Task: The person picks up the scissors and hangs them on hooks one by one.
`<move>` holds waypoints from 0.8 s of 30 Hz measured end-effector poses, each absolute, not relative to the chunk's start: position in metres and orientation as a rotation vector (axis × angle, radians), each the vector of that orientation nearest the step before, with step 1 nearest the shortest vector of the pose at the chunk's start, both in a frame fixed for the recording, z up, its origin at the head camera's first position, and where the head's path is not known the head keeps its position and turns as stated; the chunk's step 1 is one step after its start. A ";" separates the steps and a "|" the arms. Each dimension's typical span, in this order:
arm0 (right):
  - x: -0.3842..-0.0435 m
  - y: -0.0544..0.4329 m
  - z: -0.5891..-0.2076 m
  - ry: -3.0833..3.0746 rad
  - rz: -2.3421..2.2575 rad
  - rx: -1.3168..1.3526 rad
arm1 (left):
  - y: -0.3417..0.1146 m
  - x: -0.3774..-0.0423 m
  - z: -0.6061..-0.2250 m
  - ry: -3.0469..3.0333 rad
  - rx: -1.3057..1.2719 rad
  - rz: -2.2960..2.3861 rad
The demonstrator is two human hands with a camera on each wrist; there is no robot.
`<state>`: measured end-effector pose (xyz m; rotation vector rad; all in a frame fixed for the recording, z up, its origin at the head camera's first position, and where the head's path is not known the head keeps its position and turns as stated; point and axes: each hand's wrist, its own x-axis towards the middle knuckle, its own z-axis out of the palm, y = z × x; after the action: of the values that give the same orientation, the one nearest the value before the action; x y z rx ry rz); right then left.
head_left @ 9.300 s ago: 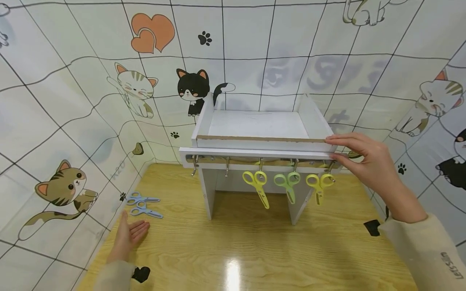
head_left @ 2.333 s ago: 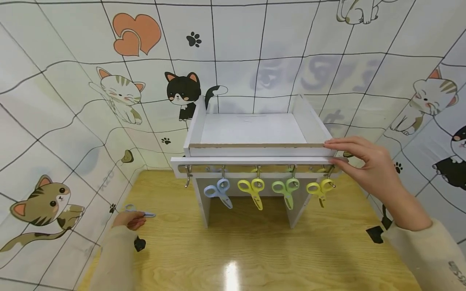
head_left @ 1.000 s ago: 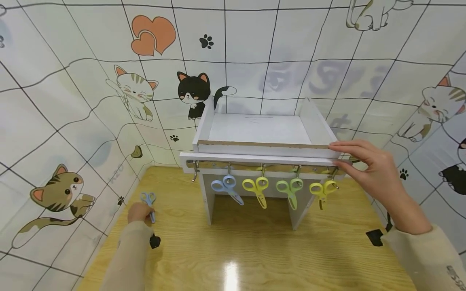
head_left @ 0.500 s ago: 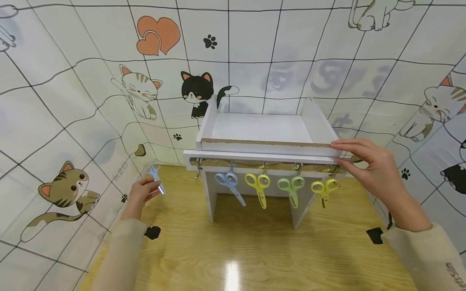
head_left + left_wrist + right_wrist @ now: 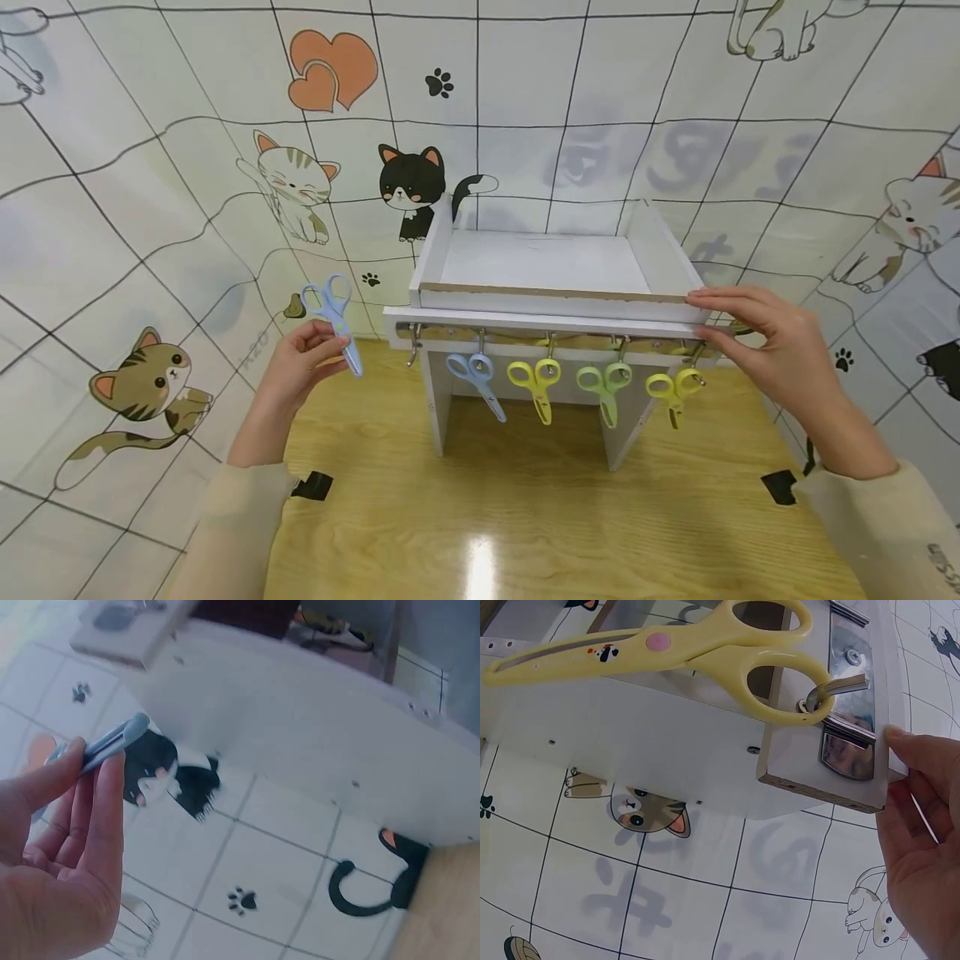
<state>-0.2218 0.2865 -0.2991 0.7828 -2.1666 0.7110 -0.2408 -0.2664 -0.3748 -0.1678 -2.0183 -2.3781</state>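
My left hand [image 5: 298, 367] pinches a pair of blue scissors [image 5: 333, 315] by the blades, handle rings upward, left of a white shelf [image 5: 555, 320]. In the left wrist view the scissors [image 5: 112, 742] sit between thumb and fingers. My right hand [image 5: 776, 358] grips the right end of the shelf's front, thumb below and fingers above. From the metal hook rail hang blue scissors [image 5: 478, 383], yellow scissors [image 5: 536, 385], green scissors [image 5: 606, 390] and another yellow pair [image 5: 673, 392]. The leftmost hook [image 5: 414, 343] holds nothing. The right wrist view shows yellow scissors [image 5: 705, 660] hung by one ring.
The shelf stands on a wood-patterned table [image 5: 525, 517] against a cat-printed wall covering [image 5: 525, 67]. Its side panels [image 5: 441, 408] reach down to the tabletop. Black patches [image 5: 313, 485] mark the table at left and right.
A blue pair of scissors has come onto the second hook from the left. The left hand has picked up the other blue pair from the table and raised it. The right hand keeps its grip.
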 end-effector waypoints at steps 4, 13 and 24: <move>-0.221 0.287 -0.298 -2.151 0.724 0.785 | -0.254 -0.227 -0.360 -1.999 -0.363 -2.378; -0.220 0.286 -0.297 -2.140 0.735 0.787 | -0.235 -0.206 -0.350 -2.149 -0.738 -2.310; -0.224 0.290 -0.300 -2.145 0.737 0.799 | -0.217 -0.202 -0.383 -2.431 -0.682 -2.250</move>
<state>-0.2237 0.2895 -0.2997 0.7992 -2.1454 0.7367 -0.2020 -0.2172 -0.3827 -0.6816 -2.4309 -2.2497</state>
